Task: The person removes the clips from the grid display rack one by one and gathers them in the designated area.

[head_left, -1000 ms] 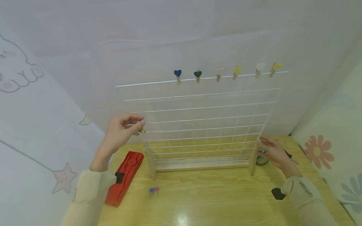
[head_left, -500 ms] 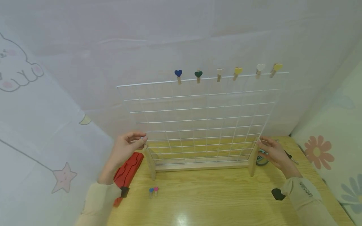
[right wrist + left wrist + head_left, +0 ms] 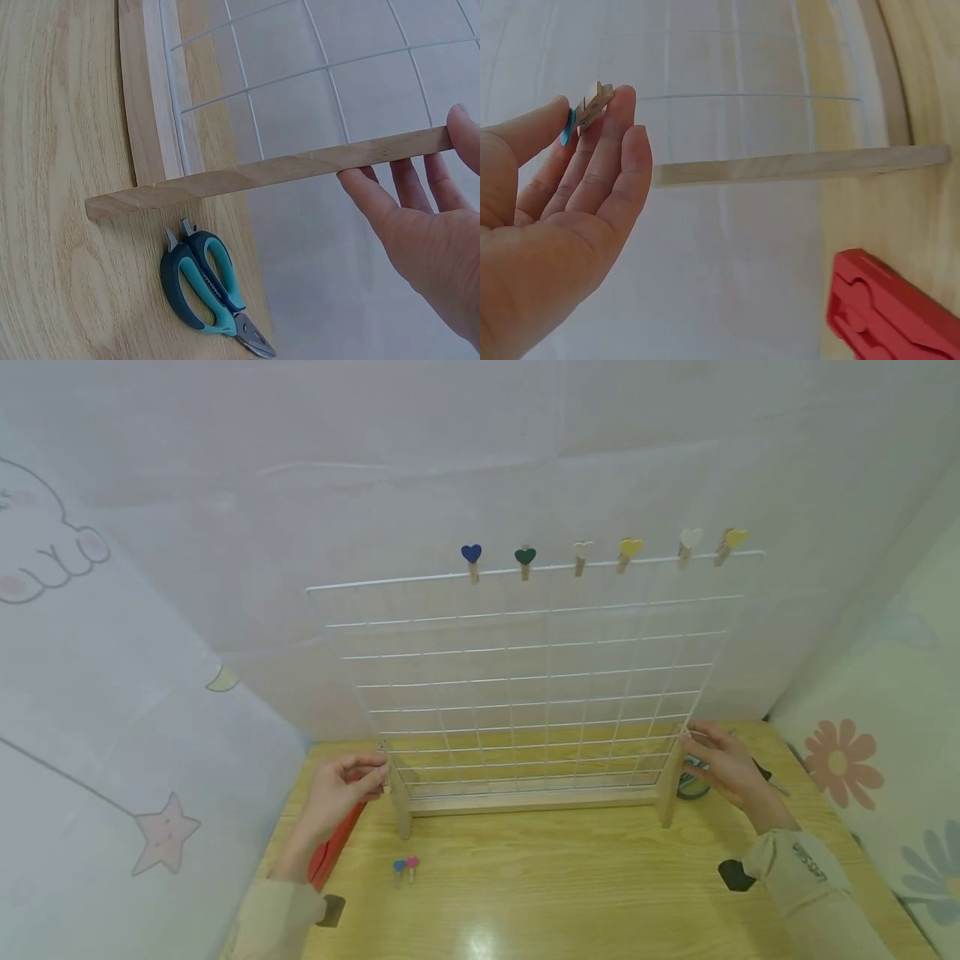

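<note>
My left hand [image 3: 337, 795] pinches a small wooden clothespin [image 3: 592, 103] with a light blue heart between thumb and fingers, beside the left post [image 3: 401, 802] of a wooden stand. White wire grid [image 3: 390, 582] stands upright in this stand. On the right, my right hand [image 3: 731, 770] grips the upper part of the right wooden post [image 3: 262, 171], thumb on one side and fingers on the other. Several heart clothespins, among them a dark blue one [image 3: 471, 553] and a green one [image 3: 525, 556], are clipped along the grid's top wire.
Two clothespins, one with a blue heart [image 3: 399, 866] and one with a pink heart [image 3: 412, 863], lie on the table in front of the stand. A red case [image 3: 889, 311] lies at left, partly behind my left arm. Teal-handled scissors [image 3: 199, 281] lie by the right post.
My left hand has come down with the clothespin along the grid's left side, from partway up the grid to the left post. The right hand keeps its place on the right post.
</note>
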Tool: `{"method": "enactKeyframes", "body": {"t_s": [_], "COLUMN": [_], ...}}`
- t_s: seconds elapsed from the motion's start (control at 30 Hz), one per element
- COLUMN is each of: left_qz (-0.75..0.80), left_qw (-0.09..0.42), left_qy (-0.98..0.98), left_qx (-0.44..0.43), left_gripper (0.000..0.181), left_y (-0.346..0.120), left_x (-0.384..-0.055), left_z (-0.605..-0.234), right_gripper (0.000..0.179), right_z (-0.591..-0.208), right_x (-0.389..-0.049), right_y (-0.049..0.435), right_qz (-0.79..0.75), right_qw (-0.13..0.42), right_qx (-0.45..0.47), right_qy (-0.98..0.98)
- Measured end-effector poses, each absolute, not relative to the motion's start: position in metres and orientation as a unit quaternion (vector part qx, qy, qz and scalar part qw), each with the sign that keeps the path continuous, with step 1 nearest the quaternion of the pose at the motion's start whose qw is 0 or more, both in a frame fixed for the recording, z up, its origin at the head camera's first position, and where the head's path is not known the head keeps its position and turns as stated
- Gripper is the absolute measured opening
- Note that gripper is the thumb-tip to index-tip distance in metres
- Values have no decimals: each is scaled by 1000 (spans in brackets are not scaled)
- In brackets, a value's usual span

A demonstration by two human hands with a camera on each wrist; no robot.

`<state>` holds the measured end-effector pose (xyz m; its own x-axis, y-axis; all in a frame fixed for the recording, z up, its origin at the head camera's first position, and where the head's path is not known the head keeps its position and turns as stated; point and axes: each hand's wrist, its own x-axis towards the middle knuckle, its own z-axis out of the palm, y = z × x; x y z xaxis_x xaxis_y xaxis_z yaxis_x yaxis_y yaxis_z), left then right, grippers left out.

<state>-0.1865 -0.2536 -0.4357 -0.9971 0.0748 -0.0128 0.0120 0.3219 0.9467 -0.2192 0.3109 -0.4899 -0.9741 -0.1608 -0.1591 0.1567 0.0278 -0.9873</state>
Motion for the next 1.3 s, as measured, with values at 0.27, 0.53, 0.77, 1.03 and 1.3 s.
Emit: {"method": "enactKeyframes", "body": {"t_s": [0.27, 0.53, 0.77, 1.03, 1.3], "left_qz": [569, 562, 566, 528, 512], "left_qw": [33, 57, 72, 75, 59], "left_qy": [821, 820, 810, 828, 842], "left_qx": [-15, -89, -135, -174, -163], "left_gripper": [36, 28, 37, 33, 28], "left_y": [-262, -274, -278, -288, -285], "left_x": [-173, -161, -146, -136, -132], "left_z": [-474, -526, -553, -583, -599], "right_gripper": [75, 75, 75, 76, 76], "right_z": [-489, -488, -487, -484, -485], "right_x": [-218, -216, -217, -218, -218], "right_y": [310, 310, 309, 307, 308], "right_qz": [-702, -702, -697, -698, -697], "right_qw": [112, 111, 112, 115, 114], "right_qx": [0, 1, 1, 1, 5], "right_qy": [703, 704, 708, 707, 708]}}
